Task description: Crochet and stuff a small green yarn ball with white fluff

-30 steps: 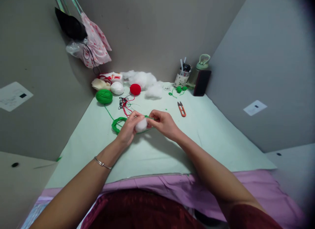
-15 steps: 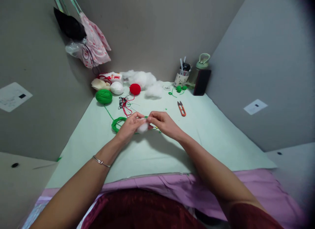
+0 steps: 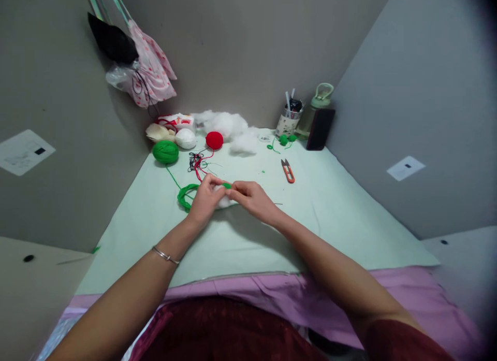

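In the middle of the table my left hand [image 3: 205, 199] is closed around a small green yarn piece [image 3: 227, 186] with white fluffy stuffing [image 3: 223, 201] showing below it. My right hand [image 3: 254, 198] pinches the same green piece from the other side, its fingertips meeting those of the left. Most of the piece is hidden by the fingers. A thin dark strand [image 3: 278, 203] pokes out past my right hand. Beside my left hand lies a loop of green yarn [image 3: 184, 196], joined by a strand to a green yarn ball [image 3: 165, 152].
Further back are a red yarn ball [image 3: 214, 140], tangled black cord [image 3: 194, 161], a white ball [image 3: 185, 138] and a heap of stuffing [image 3: 227, 125]. Orange thread snips [image 3: 288, 171] lie right of centre. A pen cup [image 3: 289, 121], bottle [image 3: 306, 120] and phone [image 3: 320, 129] stand at the back right.
My right hand has turned slightly, its fingertips coming closer to my left hand. More green shows between the fingers, and less of the white stuffing is visible.
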A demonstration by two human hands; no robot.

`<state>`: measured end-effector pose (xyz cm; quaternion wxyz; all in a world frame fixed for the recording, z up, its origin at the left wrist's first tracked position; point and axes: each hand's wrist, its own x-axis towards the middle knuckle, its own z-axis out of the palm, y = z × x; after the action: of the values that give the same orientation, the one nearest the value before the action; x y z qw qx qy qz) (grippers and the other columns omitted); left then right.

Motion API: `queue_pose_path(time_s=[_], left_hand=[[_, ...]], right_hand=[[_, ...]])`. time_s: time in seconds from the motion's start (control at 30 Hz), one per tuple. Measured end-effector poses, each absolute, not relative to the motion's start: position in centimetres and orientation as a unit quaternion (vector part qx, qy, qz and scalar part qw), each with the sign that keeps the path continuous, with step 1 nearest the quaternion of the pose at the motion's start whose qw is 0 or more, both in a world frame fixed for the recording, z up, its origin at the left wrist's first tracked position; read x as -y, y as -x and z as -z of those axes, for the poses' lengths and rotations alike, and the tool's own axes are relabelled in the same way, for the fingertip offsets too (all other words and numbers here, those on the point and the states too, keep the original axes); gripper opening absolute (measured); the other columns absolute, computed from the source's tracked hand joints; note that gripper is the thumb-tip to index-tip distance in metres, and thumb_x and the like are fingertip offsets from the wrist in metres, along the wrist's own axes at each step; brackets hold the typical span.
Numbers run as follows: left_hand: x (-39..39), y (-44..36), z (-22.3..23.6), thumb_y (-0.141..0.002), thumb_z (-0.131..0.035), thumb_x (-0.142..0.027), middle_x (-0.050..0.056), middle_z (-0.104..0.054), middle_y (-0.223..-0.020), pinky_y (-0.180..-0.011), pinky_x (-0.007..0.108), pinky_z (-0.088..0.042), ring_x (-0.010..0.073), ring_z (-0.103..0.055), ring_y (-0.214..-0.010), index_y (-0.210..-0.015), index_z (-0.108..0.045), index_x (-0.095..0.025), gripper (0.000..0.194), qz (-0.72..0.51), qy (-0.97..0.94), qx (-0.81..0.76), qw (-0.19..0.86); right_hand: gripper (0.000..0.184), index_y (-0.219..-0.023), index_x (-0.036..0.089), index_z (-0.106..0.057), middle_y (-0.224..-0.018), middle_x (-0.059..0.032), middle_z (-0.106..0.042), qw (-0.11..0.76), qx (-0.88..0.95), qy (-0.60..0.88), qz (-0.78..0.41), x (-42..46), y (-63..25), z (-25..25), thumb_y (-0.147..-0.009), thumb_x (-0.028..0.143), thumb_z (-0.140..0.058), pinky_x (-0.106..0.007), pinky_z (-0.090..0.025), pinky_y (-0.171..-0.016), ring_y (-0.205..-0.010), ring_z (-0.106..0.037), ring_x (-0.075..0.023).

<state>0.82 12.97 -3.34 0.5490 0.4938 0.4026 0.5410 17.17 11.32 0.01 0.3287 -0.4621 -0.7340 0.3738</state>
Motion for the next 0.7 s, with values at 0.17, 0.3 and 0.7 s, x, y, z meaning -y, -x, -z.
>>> queue_pose_path(time_s=[0.17, 0.3, 0.7], left_hand=[[-12.3, -0.1, 1.1, -0.08, -0.073, -0.042, 0.005, -0.068, -0.106, -0.067, 0.026, -0.046, 0.0164, -0.061, -0.083, -0.1, -0.064, -0.019, 0.031, -0.515, -0.489, -0.357, 0.608], [-12.1, 0.1, 0.1, -0.082, -0.073, -0.044, 0.005, -0.067, -0.104, -0.068, 0.024, -0.047, 0.0148, -0.06, -0.082, -0.102, -0.067, -0.019, 0.032, -0.503, -0.473, -0.347, 0.635], [-12.8, -1.1, 2.4, -0.065, -0.079, -0.025, 0.002, -0.068, -0.089, -0.066, 0.026, -0.046, 0.0142, -0.06, -0.073, -0.092, -0.059, -0.019, 0.035, -0.563, -0.459, -0.376, 0.575]], right_hand=[[0.033, -0.071, 0.017, -0.058, -0.061, 0.0046, -0.043, 0.38, 0.69, 0.445, -0.425, -12.0, -17.9, -0.4, -0.087, 0.045, -0.055, -0.026, -0.026, -0.057, -0.059, -0.034, -0.011], [0.031, -0.067, 0.019, -0.05, -0.059, 0.0055, -0.037, 0.38, 0.7, 0.458, -0.395, -12.1, -18.2, -0.4, -0.088, 0.042, -0.053, -0.026, -0.025, -0.056, -0.057, -0.032, -0.0106], [0.021, -0.073, 0.02, -0.053, -0.061, 0.0043, -0.046, 0.329, 0.77, 0.466, -0.286, -10.7, -17.1, -0.9, -0.092, 0.026, -0.049, -0.026, -0.028, -0.061, -0.06, -0.039, -0.0125]])
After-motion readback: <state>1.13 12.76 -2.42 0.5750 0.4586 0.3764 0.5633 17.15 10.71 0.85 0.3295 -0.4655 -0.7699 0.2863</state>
